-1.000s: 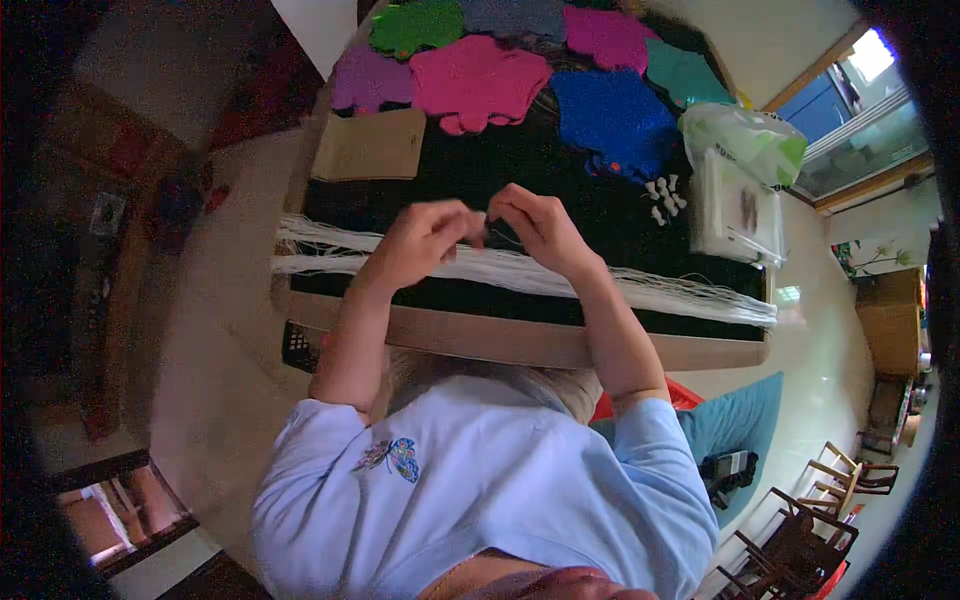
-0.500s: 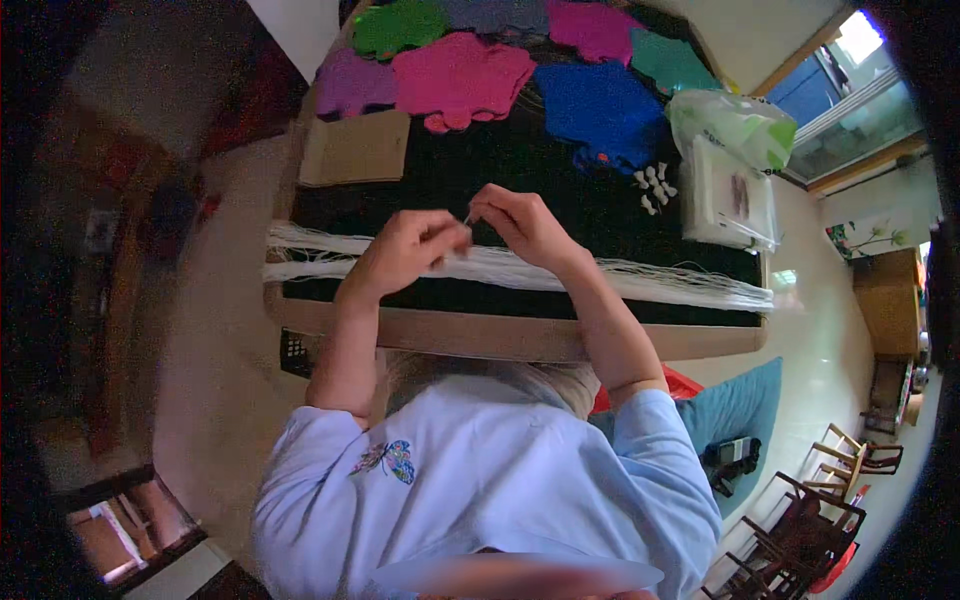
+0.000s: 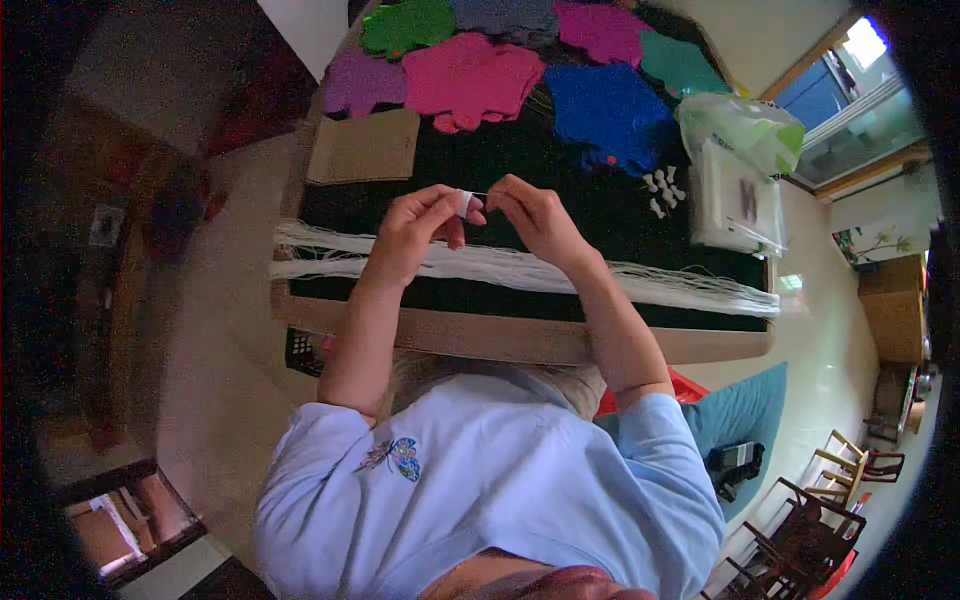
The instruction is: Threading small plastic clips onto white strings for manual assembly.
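My left hand (image 3: 412,228) is closed, pinching a small white piece (image 3: 464,204) by thumb and finger; its exact kind is hard to make out. Just right of it, the fingertips of my right hand (image 3: 535,215) are pinched together on a thin strand (image 3: 481,194) that spans the short gap between the hands. Both hands are raised over the dark table top. Below them a long bundle of white threads (image 3: 500,268) stretches across the table, partly hidden by my forearms. Several small white bow-shaped pieces (image 3: 662,190) lie to the right.
Towards the back lie several coloured cloth pieces, among them pink (image 3: 475,78) and blue (image 3: 608,112). A brown cardboard sheet (image 3: 362,147) rests at the left edge. At the right are a clear plastic package (image 3: 738,205) and a green-white plastic bag (image 3: 750,130). A teal cushion (image 3: 745,410) sits beside me.
My left hand has moved up and turned, so the white piece now shows in its fingers. My right hand has shifted slightly right, with the strand visible between the hands.
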### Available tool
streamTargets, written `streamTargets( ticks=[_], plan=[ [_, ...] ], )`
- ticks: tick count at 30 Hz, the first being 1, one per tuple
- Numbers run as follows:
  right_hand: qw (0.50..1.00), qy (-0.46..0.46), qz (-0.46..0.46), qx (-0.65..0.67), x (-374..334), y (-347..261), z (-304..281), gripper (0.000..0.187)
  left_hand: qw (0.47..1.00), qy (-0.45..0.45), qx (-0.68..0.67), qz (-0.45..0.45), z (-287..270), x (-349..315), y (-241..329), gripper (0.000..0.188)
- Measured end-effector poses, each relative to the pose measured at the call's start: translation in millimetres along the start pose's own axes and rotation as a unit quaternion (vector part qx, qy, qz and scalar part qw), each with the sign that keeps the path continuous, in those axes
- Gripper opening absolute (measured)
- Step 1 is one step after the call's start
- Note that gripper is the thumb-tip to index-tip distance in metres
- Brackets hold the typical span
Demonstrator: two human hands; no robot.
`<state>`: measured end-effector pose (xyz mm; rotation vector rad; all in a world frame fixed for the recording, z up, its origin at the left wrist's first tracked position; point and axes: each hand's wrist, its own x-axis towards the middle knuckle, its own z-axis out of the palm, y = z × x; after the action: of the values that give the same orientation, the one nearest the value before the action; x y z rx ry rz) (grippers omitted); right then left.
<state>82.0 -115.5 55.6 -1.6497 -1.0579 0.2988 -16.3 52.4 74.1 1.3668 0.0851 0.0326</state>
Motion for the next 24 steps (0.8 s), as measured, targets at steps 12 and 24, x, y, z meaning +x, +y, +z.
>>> streamTargets(
  ticks=[12,24],
  plan=[
    [0.998,-0.026,0.032,0.036,1.7,2.8,-1.2,0.01,0.985,0.02,0.171,-0.018,7.5,2.5,-2.2,0.018],
    [0.986,0.004,-0.043,0.164,2.5,4.4,3.6,0.017,0.998,0.041,0.041,-0.009,12.5,4.8,-12.7,0.021]
  ],
)
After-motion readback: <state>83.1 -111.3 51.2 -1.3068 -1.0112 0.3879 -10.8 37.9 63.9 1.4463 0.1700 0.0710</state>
